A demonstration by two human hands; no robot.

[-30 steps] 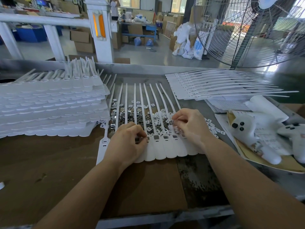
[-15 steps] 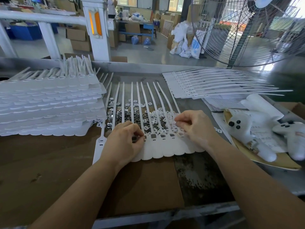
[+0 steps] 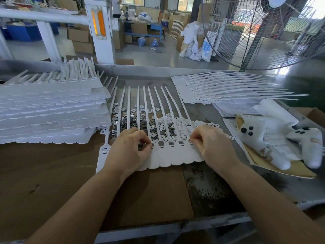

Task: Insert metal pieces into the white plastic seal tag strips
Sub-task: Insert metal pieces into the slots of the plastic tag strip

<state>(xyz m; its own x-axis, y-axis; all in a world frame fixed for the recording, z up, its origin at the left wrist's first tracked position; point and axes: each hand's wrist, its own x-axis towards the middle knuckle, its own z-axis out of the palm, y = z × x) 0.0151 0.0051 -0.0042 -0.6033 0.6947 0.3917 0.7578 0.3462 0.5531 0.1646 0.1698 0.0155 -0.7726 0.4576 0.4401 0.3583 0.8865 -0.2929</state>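
A joined row of white seal tag strips lies flat at the centre of the bench, its broad tag ends towards the person at six o'clock and its thin tails fanning away towards twelve, which brings the small square sockets within easy reach of both hands. Loose metal pieces are scattered under and between the tails, just beyond the sockets, with a heap of small white plastic caps at about one o'clock from them, so each pick is probably a short one. The left hand rests on the left end of the row with its fingers curled and thumb and forefinger pinched at a socket; whether a metal piece is between them cannot be told. The right hand is curled likewise, fingertips pinched together at the row's right edge, seemingly pressing a small part down. Three sockets between the hands show grey inserts, suggesting the row is partly filled. A stack of strip sheets waits at nine o'clock and a fanned sheet at two o'clock, both apart from the work.
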